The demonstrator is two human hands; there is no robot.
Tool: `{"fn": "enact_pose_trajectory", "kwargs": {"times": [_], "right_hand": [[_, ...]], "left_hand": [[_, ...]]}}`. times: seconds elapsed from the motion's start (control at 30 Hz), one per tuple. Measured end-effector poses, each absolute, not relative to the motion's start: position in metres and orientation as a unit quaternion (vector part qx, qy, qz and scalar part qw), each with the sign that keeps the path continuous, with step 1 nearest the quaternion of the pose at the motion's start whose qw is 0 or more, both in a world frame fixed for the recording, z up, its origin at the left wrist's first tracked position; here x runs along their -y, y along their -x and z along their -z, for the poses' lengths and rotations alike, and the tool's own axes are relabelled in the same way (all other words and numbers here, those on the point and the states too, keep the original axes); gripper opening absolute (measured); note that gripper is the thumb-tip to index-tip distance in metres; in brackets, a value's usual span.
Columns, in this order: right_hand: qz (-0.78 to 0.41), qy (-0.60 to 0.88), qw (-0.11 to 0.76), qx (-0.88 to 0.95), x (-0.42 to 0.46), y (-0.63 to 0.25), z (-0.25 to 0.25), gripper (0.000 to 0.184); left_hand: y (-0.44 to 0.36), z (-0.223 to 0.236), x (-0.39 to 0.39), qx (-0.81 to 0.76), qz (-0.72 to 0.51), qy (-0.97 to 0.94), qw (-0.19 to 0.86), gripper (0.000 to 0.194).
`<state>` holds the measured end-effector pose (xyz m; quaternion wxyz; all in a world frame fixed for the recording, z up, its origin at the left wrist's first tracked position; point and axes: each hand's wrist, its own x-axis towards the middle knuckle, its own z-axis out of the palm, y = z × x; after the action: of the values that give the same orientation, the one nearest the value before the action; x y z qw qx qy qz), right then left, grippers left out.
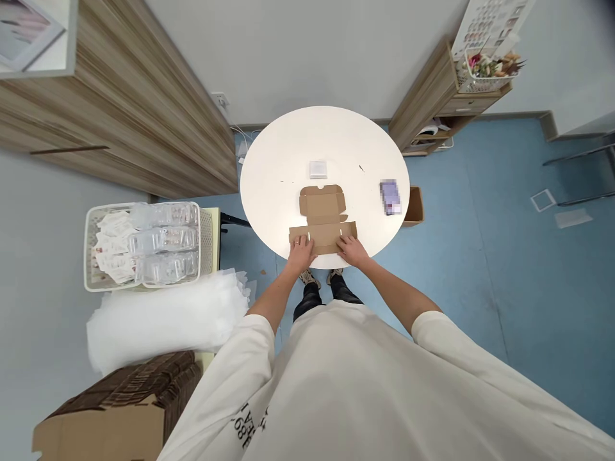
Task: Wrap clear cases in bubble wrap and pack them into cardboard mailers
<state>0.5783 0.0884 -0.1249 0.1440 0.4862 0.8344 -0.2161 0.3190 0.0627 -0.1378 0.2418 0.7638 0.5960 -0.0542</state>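
An unfolded brown cardboard box (323, 206) lies on the white round table, its wider slotted panel nearest me. My left hand (302, 253) rests on the left part of that panel, fingers spread over the cardboard. On the panel's right part lies my right hand (354, 250), its fingers also stretched out on top. Both thumbs point inward by the near edge. Just beyond the box sits a small clear, whitish case (318, 169).
On the table (273, 160), a blurred purple item (391, 196) lies right. An open carton (415, 206) stands below the table's right edge. At left are white baskets (205, 240) of clear packs, white sheets (168, 317) and stacked flat cardboard (110, 422). Wooden cabinets (158, 96) flank the wall.
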Motion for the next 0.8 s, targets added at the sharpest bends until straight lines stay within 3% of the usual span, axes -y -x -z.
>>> {"fn": "enact_pose_trajectory", "kwargs": {"times": [0.27,0.8], "right_hand": [[0.253,-0.503,0.121,-0.818,-0.112,-0.580,0.120,0.042],[0.270,-0.531,0.112,-0.795,-0.130,-0.571,0.114,0.030]], "left_hand": [[-0.311,0.133,-0.080,-0.602,0.031,-0.746,0.284,0.040],[-0.322,0.130,-0.105,-0.592,0.069,-0.759,0.261,0.034]]}}
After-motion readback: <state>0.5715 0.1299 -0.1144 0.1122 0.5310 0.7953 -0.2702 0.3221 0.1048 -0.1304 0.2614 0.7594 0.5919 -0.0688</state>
